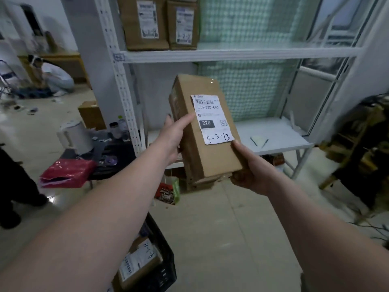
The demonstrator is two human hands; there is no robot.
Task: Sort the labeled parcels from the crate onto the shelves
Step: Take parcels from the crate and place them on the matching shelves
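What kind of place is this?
Likely a small parcel sorting room: white metal shelving holds labeled cardboard boxes, the left hand and right hand hold a parcel with a shipping label, and a black crate holds more.

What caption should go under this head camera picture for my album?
The left hand and right hand hold a labeled parcel before white shelves, crate below.

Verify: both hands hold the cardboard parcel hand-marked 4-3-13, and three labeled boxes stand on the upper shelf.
Not three: the head view shows two labeled boxes on the upper shelf, a wider box and a narrower box. The left hand and right hand hold the cardboard parcel hand-marked 4-3-13.
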